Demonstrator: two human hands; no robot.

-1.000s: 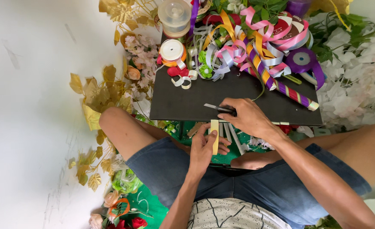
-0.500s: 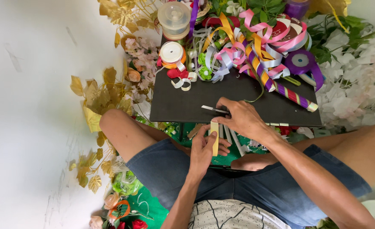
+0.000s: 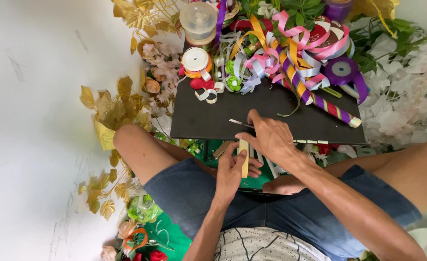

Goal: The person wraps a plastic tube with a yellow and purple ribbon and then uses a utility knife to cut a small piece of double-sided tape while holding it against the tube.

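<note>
My left hand [image 3: 232, 169] pinches a short yellow ribbon strip [image 3: 244, 155] held upright over my lap. Just above it my right hand [image 3: 270, 137] grips scissors [image 3: 238, 123]; their blades point left across the near edge of a black board [image 3: 208, 118]. The two hands touch near the strip's top end. Several more pale strips lie under my hands on green cloth [image 3: 259, 181], partly hidden.
Tangled ribbons [image 3: 281, 53] in pink, yellow, purple and silver cover the board's far side, with a white ribbon roll [image 3: 195, 60], a purple roll [image 3: 341, 68] and a clear plastic tub [image 3: 199, 19]. Gold leaves [image 3: 108, 108] lie left, white flowers [image 3: 406, 87] right. My bare knees flank the board.
My right hand with the scissors has shifted slightly left and down toward the strip. The left hand keeps its hold on the yellow strip.
</note>
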